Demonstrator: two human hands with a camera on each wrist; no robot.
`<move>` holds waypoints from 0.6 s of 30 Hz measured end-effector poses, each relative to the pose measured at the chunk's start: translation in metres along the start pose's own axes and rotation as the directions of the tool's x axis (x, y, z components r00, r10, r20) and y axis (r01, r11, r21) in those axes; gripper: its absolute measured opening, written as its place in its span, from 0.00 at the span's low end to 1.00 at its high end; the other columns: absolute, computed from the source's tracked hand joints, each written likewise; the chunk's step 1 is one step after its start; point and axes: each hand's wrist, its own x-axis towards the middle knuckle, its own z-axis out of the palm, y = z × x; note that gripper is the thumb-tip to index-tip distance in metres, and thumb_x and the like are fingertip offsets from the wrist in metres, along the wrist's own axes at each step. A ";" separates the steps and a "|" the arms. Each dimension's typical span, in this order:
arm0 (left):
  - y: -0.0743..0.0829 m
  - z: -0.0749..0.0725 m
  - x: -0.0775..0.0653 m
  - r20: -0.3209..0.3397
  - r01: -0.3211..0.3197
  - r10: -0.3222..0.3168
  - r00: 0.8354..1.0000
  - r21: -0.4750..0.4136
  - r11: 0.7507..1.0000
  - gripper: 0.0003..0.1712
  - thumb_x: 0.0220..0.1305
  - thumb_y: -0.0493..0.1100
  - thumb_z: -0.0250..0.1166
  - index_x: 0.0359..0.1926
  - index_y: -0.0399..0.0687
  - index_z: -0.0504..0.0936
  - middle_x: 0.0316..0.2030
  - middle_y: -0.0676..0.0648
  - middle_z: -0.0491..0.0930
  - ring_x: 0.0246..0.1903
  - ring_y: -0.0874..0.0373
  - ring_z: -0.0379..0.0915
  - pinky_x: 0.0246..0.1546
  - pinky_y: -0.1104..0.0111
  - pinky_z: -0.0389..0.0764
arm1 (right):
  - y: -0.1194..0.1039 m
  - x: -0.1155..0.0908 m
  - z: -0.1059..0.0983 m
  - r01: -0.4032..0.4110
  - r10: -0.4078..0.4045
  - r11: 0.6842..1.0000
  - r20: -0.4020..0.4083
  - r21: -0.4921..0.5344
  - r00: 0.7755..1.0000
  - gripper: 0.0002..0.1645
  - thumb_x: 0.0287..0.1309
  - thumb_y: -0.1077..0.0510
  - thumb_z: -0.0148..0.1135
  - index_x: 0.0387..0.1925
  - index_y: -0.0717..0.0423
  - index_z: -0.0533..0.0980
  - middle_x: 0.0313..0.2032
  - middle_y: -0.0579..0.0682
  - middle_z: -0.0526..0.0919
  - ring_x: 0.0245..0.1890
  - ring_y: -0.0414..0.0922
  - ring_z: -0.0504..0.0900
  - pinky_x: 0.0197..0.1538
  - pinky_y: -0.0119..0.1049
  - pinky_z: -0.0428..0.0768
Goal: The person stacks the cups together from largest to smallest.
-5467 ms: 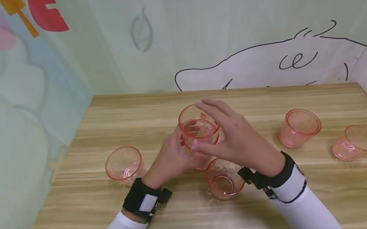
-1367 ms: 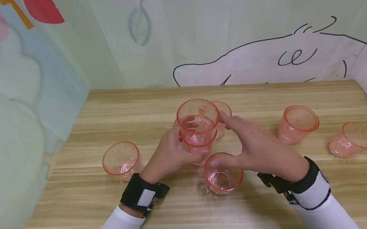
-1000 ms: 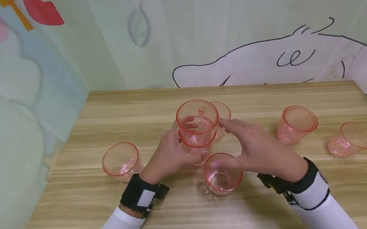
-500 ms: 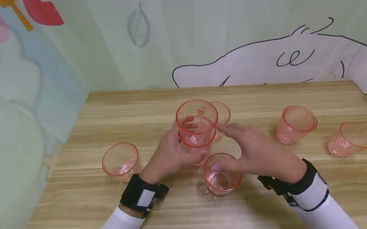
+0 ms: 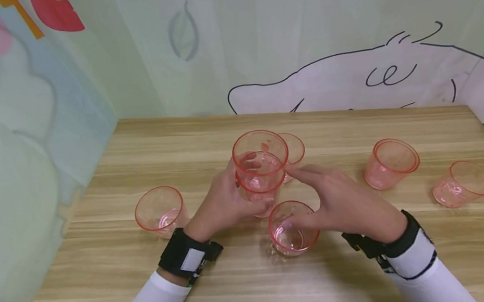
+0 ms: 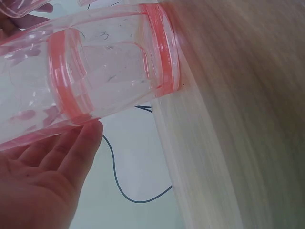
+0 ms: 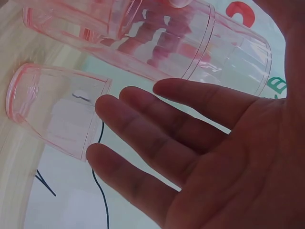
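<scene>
Two clear pinkish-red plastic cups stand one above the other in the middle of the head view. My left hand (image 5: 224, 204) wraps round them, fingers behind and thumb in front. The upper cup (image 5: 267, 163) sits partly in the lower cup (image 6: 112, 62), whose base meets the table in the left wrist view. My right hand (image 5: 345, 203) is beside the stack with fingers spread and gently bent, gripping nothing. Its thumb overlaps a front cup (image 5: 301, 239); contact there is unclear. Another cup (image 5: 295, 150) stands just behind the stack, and the right wrist view shows a separate cup (image 7: 59, 109) beyond the fingers.
On the wood-grain table (image 5: 255, 296), one cup (image 5: 158, 209) stands at the left. At the right are a double-rimmed cup (image 5: 387, 170), perhaps nested, and a further cup (image 5: 461, 187). A printed cloth backdrop (image 5: 297, 20) borders the table behind and on the left.
Since the earliest frame my right hand has left the upper cup's rim and moved right and down. Over the last second its fingertips have dropped slightly. The left hand and cups stay put.
</scene>
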 end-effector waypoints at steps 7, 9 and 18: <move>-0.005 0.001 0.001 -0.003 0.003 -0.003 1.000 0.001 1.000 0.42 0.42 0.41 0.76 0.59 0.44 0.65 0.48 0.45 0.78 0.45 0.64 0.73 0.46 0.63 0.75 | -0.001 -0.001 0.000 0.008 -0.008 1.000 0.009 -0.015 1.000 0.52 0.37 0.24 0.62 0.59 0.50 0.71 0.53 0.47 0.75 0.54 0.40 0.73 0.54 0.38 0.72; -0.015 0.003 0.002 -0.003 0.005 -0.005 1.000 0.004 1.000 0.43 0.42 0.44 0.76 0.59 0.47 0.64 0.49 0.47 0.77 0.45 0.64 0.73 0.46 0.63 0.75 | -0.002 -0.001 0.000 0.003 -0.003 1.000 0.019 -0.008 1.000 0.50 0.37 0.24 0.62 0.58 0.50 0.72 0.52 0.46 0.76 0.52 0.40 0.74 0.53 0.38 0.73; -0.039 0.007 0.004 -0.005 0.014 -0.014 1.000 0.002 1.000 0.46 0.40 0.53 0.76 0.60 0.58 0.63 0.50 0.52 0.76 0.46 0.66 0.73 0.46 0.65 0.76 | -0.002 -0.001 0.001 -0.004 0.003 1.000 0.050 0.029 0.999 0.51 0.32 0.25 0.67 0.56 0.51 0.74 0.51 0.45 0.77 0.50 0.39 0.75 0.51 0.38 0.74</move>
